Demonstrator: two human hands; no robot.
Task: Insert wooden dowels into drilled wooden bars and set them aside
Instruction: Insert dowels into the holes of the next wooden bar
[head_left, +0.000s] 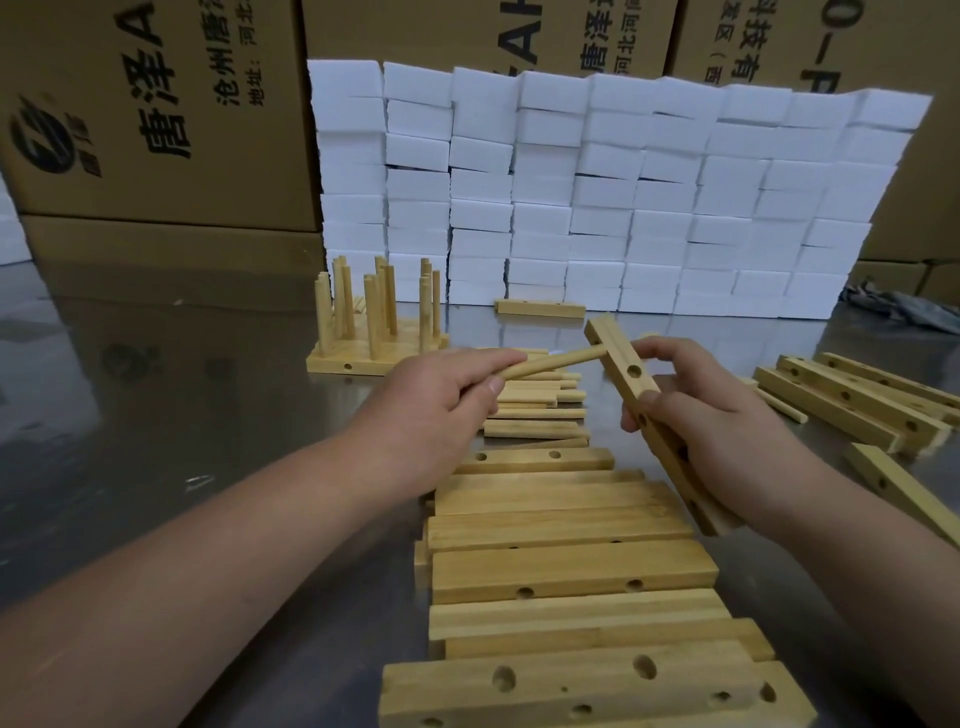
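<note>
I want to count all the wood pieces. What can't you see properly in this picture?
All in the head view:
- Tip of the dowel: behind the held bar, so whether it's in a hole is unclear.
- Its lower holes: covered by the right hand.
- The loose dowel pile: partly under the left hand.
- The nearest bar: cut by the bottom edge.
- Writing on the boxes: cut by the top edge.

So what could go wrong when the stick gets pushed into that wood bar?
The left hand pushes the dowel against the drilled bar near its top end. If the dowel isn't lined up straight, it might jam or miss the hole. The right hand grips the bar lower down, in the air, so a hard push could twist it loose, perhaps onto the loose dowels beneath.
</note>
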